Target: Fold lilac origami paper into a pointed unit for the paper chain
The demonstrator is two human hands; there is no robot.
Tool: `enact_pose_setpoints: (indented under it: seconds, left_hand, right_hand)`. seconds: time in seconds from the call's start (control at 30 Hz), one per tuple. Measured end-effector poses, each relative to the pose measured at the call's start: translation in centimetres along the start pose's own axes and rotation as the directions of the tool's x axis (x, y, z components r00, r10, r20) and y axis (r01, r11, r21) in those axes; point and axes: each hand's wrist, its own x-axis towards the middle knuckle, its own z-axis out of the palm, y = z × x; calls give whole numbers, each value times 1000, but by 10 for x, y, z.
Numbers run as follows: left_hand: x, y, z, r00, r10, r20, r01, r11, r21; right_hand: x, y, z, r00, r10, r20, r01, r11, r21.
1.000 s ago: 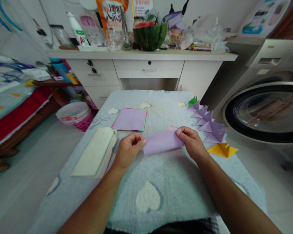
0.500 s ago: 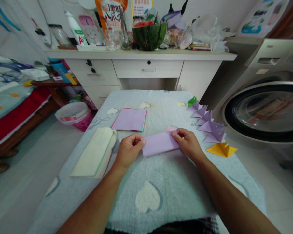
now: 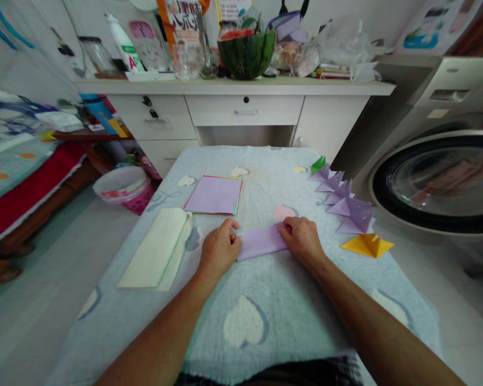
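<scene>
A folded strip of purple paper (image 3: 262,242) lies across the middle of the cloth-covered table, slightly slanted. At its left end my left hand (image 3: 220,246) grips the edge between thumb and curled fingers. My right hand (image 3: 304,237) is closed on the other end, fingertips pressing the upper corner. Beyond the left hand sits a stack of square paper (image 3: 214,195), purple on top with other colours at its edges. Folded purple paper pieces (image 3: 356,219) stand in a row at the right, with a green piece (image 3: 317,164) at the far end and a yellow one (image 3: 368,245) nearest me.
A pale green folded sheet (image 3: 155,249) lies left of my left hand. The tablecloth (image 3: 298,311) has heart patterns. Behind the table, a white cabinet (image 3: 245,110) carries a cut watermelon (image 3: 247,53). A washing machine (image 3: 438,177) stands right, a pink bin (image 3: 124,187) left.
Both hands have lowered the purple paper toward the tabletop, and it now looks narrower. The right hand has shifted slightly left, its fingers more curled over the paper.
</scene>
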Motion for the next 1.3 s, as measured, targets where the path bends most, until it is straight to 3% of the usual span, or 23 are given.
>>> enact_pose_setpoints:
  seconds: [0.33, 0.47, 0.53, 0.6, 0.73, 0.83, 1.03, 1.3]
  left_hand:
    - [-1, 0, 1, 1000, 29, 10, -30, 990, 136]
    - [-1, 0, 1, 997, 60, -41, -51, 980, 192]
    - [0, 0, 1, 994, 73, -81, -55, 976, 212]
    - [0, 1, 0, 992, 89, -91, -66, 971, 229]
    - [0, 3, -2, 986, 164, -7, -157, 954, 257]
    - [1, 1, -1, 968, 238, 76, -249, 944, 215]
    - [4, -2, -1, 948, 282, 149, -305, 939, 160]
    - [-2, 5, 0, 959, 245, 146, -275, 927, 256]
  right_hand:
    - [-1, -4, 0, 998, 53, 14, -52, 998, -43]
    - [-2, -5, 0, 990, 111, -84, -112, 994, -6]
    - [-3, -6, -1, 987, 88, -134, -90, 996, -10]
    - [-2, -8, -2, 994, 22, -106, -24, 999, -21]
    - [2, -9, -5, 992, -115, 43, 115, 993, 8]
    - [4, -7, -7, 984, -163, 76, 161, 987, 27]
    - [-3, -14, -12, 987, -136, 84, 141, 989, -54]
    - [-16, -29, -5, 994, -104, 40, 109, 975, -195]
